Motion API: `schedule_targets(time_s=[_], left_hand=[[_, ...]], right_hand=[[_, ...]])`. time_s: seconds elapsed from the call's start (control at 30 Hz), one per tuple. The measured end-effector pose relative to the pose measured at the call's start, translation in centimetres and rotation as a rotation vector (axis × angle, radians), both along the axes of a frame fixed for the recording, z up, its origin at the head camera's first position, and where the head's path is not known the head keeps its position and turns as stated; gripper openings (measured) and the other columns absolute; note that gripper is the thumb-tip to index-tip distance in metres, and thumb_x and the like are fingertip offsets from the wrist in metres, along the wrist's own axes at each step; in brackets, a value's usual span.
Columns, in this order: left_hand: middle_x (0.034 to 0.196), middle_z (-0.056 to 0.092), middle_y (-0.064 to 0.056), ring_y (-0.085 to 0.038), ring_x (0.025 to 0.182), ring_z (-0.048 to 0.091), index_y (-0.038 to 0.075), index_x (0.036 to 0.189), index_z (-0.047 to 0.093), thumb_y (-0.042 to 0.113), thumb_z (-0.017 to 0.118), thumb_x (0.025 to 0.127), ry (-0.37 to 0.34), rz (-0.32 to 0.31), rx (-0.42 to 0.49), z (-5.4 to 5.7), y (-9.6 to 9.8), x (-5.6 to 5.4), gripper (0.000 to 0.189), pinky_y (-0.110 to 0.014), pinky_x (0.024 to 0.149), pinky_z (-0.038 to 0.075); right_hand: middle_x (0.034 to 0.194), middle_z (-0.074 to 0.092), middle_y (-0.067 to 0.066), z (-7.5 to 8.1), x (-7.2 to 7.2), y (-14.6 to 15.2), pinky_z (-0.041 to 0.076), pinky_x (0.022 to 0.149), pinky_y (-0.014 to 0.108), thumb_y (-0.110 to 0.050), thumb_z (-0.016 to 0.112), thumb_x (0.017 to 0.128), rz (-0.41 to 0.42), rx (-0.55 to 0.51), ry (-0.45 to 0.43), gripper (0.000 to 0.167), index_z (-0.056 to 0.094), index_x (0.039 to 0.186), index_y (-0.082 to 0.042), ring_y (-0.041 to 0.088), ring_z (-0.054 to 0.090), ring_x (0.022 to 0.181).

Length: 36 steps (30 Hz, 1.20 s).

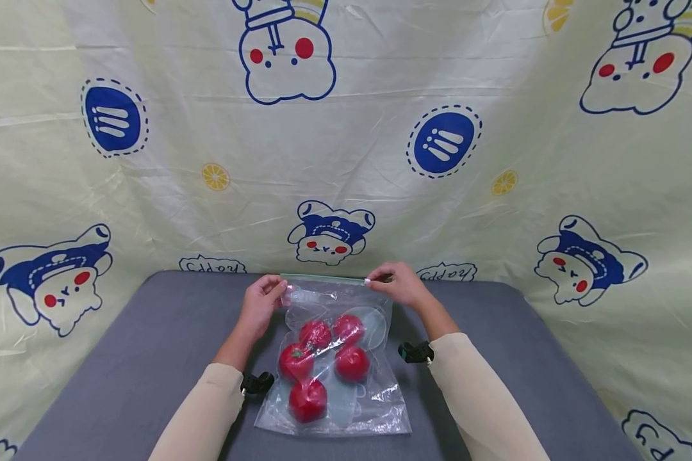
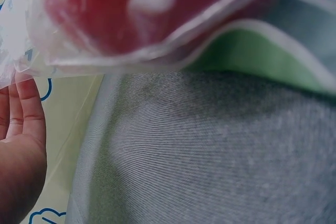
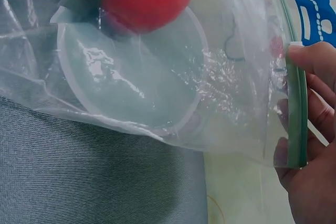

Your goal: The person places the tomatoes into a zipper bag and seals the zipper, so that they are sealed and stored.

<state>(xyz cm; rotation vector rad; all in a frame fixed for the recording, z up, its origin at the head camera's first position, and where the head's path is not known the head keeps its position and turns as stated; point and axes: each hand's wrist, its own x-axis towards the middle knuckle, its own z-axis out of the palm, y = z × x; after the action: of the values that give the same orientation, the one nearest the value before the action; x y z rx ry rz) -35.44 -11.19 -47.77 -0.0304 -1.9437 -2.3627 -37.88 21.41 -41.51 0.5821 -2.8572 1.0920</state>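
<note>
A clear plastic zipper bag [image 1: 383,400] stretches between both hands, with several red tomatoes [image 1: 308,402] inside. Pale rounded shapes are printed on its plastic. Along its top edge runs a green zip strip [image 1: 323,277]. My left hand [image 1: 259,304] pinches the bag's upper left corner between thumb and fingers. At the upper right, my right hand [image 1: 402,285] holds the strip's end, thumb against a small white slider [image 3: 295,44], fingers behind the strip. In the left wrist view, a blurred tomato [image 2: 115,14] fills the top, and part of my left hand [image 2: 21,166] shows at the left edge.
A grey cloth-covered table [image 1: 150,371] lies beneath the bag. Behind and around it hangs a pale yellow sheet [image 1: 369,77] with cartoon prints. Dark wrist bands with cameras [image 1: 416,352] sit on both forearms, below beige sleeves [image 1: 478,397].
</note>
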Motion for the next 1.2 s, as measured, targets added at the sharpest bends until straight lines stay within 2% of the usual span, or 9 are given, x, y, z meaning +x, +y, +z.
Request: schedule_targets(time_s=[0.47, 0.8, 1.07, 1.2], left_hand=[[0.082, 0.074, 0.006, -0.009, 0.068, 0.066, 0.001, 0.106, 0.063, 0.007, 0.063, 0.101, 0.003, 0.017, 0.026, 0.0, -0.4, 0.1, 0.007, -0.024, 0.068, 0.06], [0.083, 0.073, 0.006, -0.01, 0.069, 0.066, -0.002, 0.11, 0.061, 0.009, 0.063, 0.102, -0.009, 0.012, 0.014, -0.1, -0.5, 0.1, 0.013, -0.025, 0.069, 0.06], [0.082, 0.073, 0.007, -0.01, 0.069, 0.066, -0.002, 0.112, 0.061, 0.011, 0.063, 0.102, -0.009, 0.022, -0.007, -0.2, -0.6, 0.0, 0.016, -0.024, 0.069, 0.06], [0.081, 0.073, 0.006, -0.01, 0.069, 0.067, -0.002, 0.112, 0.061, 0.01, 0.064, 0.102, -0.011, 0.025, 0.001, -0.2, -0.6, 0.0, 0.016, -0.025, 0.069, 0.06]], right_hand=[[0.108, 0.074, 0.011, -0.9, -0.2, 1.0, 0.056, 0.083, 0.031, -0.023, 0.076, 0.093, -0.071, -0.174, -0.08, 0.021, 0.078, 0.108, -0.008, 0.023, 0.065, 0.097], [0.11, 0.074, 0.012, -1.9, -0.2, 1.8, 0.054, 0.087, 0.042, -0.026, 0.076, 0.094, -0.096, -0.289, -0.084, 0.026, 0.078, 0.109, -0.005, 0.022, 0.062, 0.097], [0.109, 0.072, 0.009, -2.5, -0.4, 2.6, 0.053, 0.095, 0.054, -0.02, 0.076, 0.094, -0.116, -0.381, -0.119, 0.024, 0.076, 0.108, -0.001, 0.02, 0.061, 0.094], [0.105, 0.071, 0.003, -2.6, -0.4, 3.1, 0.054, 0.097, 0.051, -0.019, 0.074, 0.095, -0.132, -0.429, -0.141, 0.025, 0.074, 0.11, 0.001, 0.019, 0.062, 0.094]])
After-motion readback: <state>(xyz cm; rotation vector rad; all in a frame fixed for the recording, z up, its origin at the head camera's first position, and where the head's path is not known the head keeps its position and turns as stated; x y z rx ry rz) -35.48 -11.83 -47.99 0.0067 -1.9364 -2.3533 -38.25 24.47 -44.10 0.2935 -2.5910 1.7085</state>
